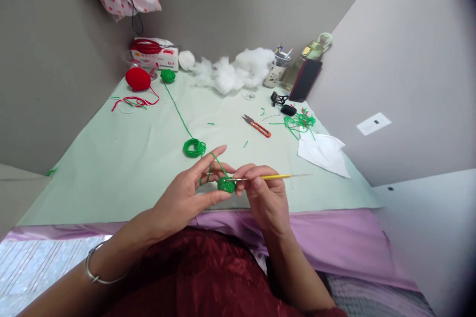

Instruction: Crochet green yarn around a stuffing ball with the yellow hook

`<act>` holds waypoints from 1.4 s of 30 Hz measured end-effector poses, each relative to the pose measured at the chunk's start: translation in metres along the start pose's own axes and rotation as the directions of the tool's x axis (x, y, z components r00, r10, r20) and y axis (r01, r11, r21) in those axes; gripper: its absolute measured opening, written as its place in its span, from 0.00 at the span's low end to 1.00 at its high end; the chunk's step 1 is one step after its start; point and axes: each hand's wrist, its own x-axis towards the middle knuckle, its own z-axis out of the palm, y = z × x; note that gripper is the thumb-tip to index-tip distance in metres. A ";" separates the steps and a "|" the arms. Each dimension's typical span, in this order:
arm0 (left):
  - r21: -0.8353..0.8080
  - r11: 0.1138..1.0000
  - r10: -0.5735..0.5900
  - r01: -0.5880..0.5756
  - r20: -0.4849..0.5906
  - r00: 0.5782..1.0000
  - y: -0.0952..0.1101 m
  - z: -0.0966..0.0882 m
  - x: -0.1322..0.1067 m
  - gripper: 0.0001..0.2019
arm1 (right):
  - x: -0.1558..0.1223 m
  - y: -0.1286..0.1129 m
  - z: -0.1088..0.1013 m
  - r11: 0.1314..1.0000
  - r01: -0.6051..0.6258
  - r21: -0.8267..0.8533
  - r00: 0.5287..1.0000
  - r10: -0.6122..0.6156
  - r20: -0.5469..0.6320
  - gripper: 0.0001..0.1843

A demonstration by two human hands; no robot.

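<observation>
The left hand (pixel 186 195) is pinching a small green crochet piece (pixel 226 185) between thumb and middle fingers, just above the near edge of the table (pixel 111 168), with the index finger raised and the green yarn (pixel 178 111) running over it. The right hand (pixel 264 198) is closing around a crochet hook (pixel 275 177), fingertips gripping the shaft close to the piece, the yellow handle pointing out to the right and the tip meeting the stitches. The piece is looking light, soft and easily squashed, so a gentle pinch at its rim is probably suiting it best; the hook is seeming stiff and thin, likely best held near its working end. Both wrists are angling inward, palms partly facing each other, forearms coming up from the lap. The yarn is trailing far across the table through a loose green coil (pixel 194 148) toward a small green ball (pixel 167 76) beside a red yarn ball (pixel 138 79); orange snips (pixel 256 126) are lying further right.
</observation>
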 end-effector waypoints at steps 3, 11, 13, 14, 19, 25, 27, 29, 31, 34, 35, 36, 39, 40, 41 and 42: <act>0.060 0.998 0.017 -0.021 0.058 0.998 -0.004 -0.001 -0.002 0.35 | 0.000 0.000 0.002 1.000 0.004 0.009 1.000 -0.004 -0.011 0.04; 0.088 0.994 0.061 -0.063 0.018 0.998 -0.016 0.003 0.006 0.32 | -0.006 0.008 -0.003 0.980 0.090 -0.178 0.992 -0.071 0.106 0.08; -0.018 1.000 0.021 -0.020 0.017 1.000 -0.020 0.003 0.010 0.34 | -0.006 0.010 -0.005 0.969 0.115 -0.218 0.991 -0.096 0.095 0.09; -0.073 0.997 0.004 -0.002 0.018 1.000 -0.021 0.003 0.011 0.35 | -0.005 0.010 -0.005 0.971 0.114 -0.211 0.992 -0.099 0.082 0.09; -0.131 0.991 0.026 -0.016 0.075 0.997 -0.017 0.002 0.007 0.30 | -0.004 0.013 -0.003 0.990 0.087 -0.110 0.996 -0.084 0.032 0.08; 0.042 0.992 0.122 -0.121 -0.026 0.992 -0.012 0.006 0.001 0.25 | -0.008 0.013 0.004 0.985 0.061 -0.160 0.997 -0.053 0.052 0.06; 0.029 0.995 0.094 -0.093 -0.049 0.994 -0.013 0.007 0.004 0.26 | -0.007 0.013 0.006 0.976 0.080 -0.202 0.996 -0.071 0.050 0.06; -0.006 0.999 0.045 -0.046 -0.073 0.996 -0.014 0.007 0.007 0.28 | -0.005 0.014 0.005 0.975 0.092 -0.202 0.996 -0.086 0.036 0.07; -0.022 1.000 0.013 -0.015 -0.073 0.997 -0.014 0.006 0.009 0.31 | -0.003 0.015 0.004 0.984 0.083 -0.156 0.996 -0.085 -0.004 0.07; -0.031 1.000 0.005 -0.008 -0.076 0.997 -0.012 0.004 0.009 0.33 | -0.002 0.016 0.001 0.995 0.052 -0.083 0.994 -0.059 -0.088 0.05; -0.042 0.999 0.002 -0.005 -0.083 0.997 -0.011 0.003 0.008 0.33 | -0.002 0.015 0.001 0.996 0.044 -0.072 0.993 -0.051 -0.106 0.05; -0.053 0.999 0.000 -0.005 -0.098 0.995 -0.010 0.003 0.007 0.34 | -0.002 0.015 0.000 0.997 0.039 -0.069 0.992 -0.046 -0.115 0.05; -0.044 0.999 0.010 -0.016 -0.134 0.991 -0.009 0.004 0.005 0.33 | -0.002 0.012 -0.001 0.996 0.026 -0.091 0.994 -0.036 -0.107 0.06; -0.031 0.999 0.016 -0.021 -0.139 0.990 -0.008 0.004 0.005 0.32 | -0.002 0.011 -0.001 0.994 0.027 -0.106 0.994 -0.038 -0.099 0.07; -0.019 0.999 0.025 -0.028 -0.142 0.989 -0.008 0.004 0.005 0.32 | -0.002 0.010 -0.001 0.992 0.034 -0.124 0.995 -0.045 -0.087 0.08; -0.010 0.999 0.033 -0.035 -0.145 0.989 -0.007 0.004 0.005 0.32 | -0.002 0.009 -0.002 0.989 0.043 -0.143 0.996 -0.054 -0.072 0.08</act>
